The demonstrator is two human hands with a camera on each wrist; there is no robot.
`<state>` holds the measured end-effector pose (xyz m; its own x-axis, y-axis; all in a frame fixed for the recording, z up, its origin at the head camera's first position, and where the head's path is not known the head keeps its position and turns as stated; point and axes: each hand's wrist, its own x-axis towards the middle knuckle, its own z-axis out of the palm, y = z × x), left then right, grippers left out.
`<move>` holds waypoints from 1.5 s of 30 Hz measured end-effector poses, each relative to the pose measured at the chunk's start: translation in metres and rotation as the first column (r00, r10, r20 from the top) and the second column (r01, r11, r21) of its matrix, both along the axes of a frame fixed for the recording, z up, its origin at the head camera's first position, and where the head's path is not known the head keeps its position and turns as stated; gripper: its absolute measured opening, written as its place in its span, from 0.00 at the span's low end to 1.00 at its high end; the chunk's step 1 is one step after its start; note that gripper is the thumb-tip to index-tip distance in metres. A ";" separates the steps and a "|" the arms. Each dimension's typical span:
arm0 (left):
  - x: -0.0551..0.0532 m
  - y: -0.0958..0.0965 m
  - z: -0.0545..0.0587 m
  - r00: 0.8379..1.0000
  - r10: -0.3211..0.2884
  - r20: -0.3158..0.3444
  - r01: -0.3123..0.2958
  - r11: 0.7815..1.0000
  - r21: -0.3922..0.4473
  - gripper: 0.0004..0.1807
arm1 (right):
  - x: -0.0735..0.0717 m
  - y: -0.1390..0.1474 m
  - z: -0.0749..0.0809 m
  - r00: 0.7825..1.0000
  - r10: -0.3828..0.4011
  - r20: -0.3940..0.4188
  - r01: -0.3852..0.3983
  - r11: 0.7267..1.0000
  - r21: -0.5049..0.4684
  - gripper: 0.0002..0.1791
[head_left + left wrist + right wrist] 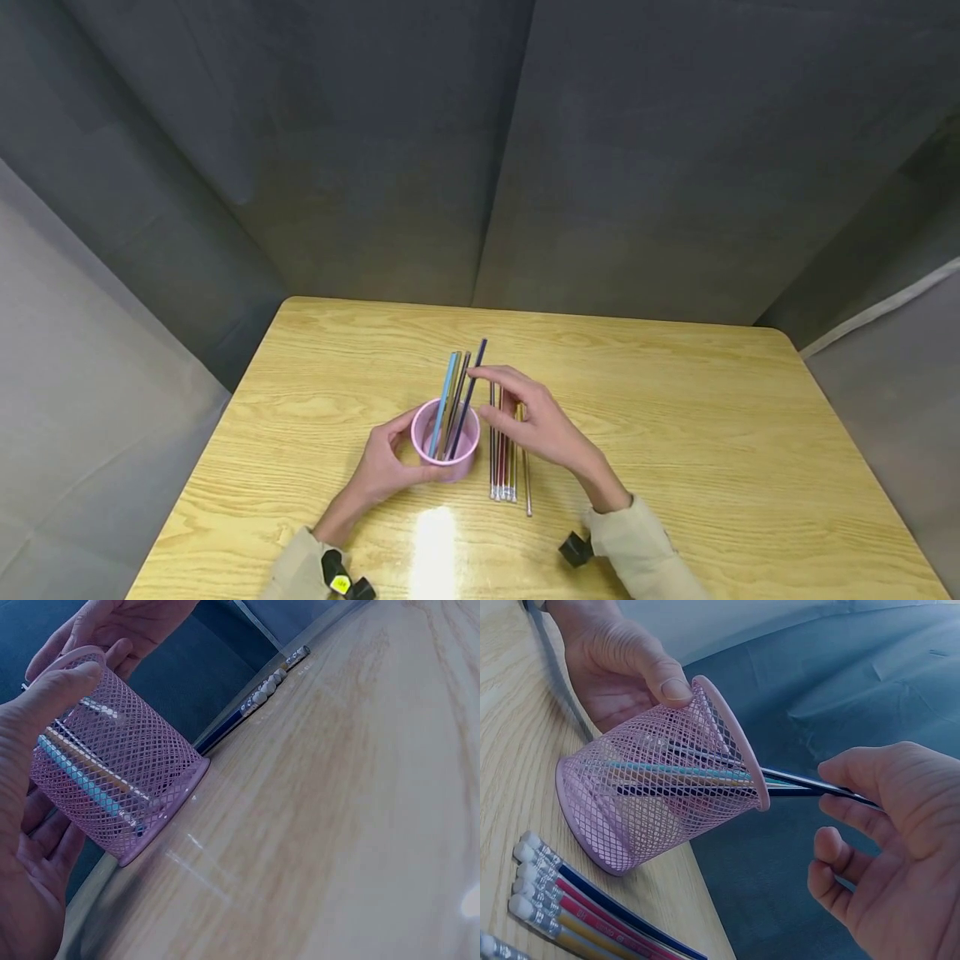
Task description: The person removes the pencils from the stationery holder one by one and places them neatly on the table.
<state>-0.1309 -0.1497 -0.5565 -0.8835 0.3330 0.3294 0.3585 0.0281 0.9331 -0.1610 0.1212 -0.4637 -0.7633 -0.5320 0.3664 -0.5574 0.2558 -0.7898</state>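
A pink mesh pencil cup [459, 473] stands on the table with several pencils leaning in it, among them a light blue pencil [442, 400]. My left hand [384, 468] grips the cup from the left, its thumb on the near side close to the rim. Above the rim, at the right, my right hand [543, 423] holds a dark blue pencil [462, 412] between thumb and index finger; its lower end is inside the cup. The other right-hand fingers are loosely bent in the right wrist view.
Right of the cup lies a row of pencils [592, 911] in dark blue, red and yellow, white erasers toward me. One more pencil [528, 492] lies slightly apart at the row's right. Grey curtains [600, 167] hang behind the wooden table [712, 442].
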 end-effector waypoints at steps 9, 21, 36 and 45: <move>0.001 0.001 0.002 1.000 0.000 0.015 0.000 1.000 0.003 0.51 | 0.001 0.001 0.001 0.999 -0.052 -0.016 0.052 0.998 -0.018 0.30; 0.001 0.000 0.000 1.000 0.013 0.027 -0.013 1.000 0.001 0.52 | 0.000 0.003 0.004 0.998 -0.059 -0.020 0.058 0.996 -0.073 0.32; 0.000 -0.001 -0.001 1.000 -0.002 -0.025 0.001 1.000 -0.003 0.49 | -0.002 0.007 0.007 0.997 -0.078 -0.012 0.073 0.969 -0.235 0.32; 0.001 0.000 0.000 1.000 0.019 -0.008 -0.020 1.000 -0.014 0.49 | -0.001 0.009 0.013 0.997 -0.071 0.001 0.068 0.950 -0.303 0.32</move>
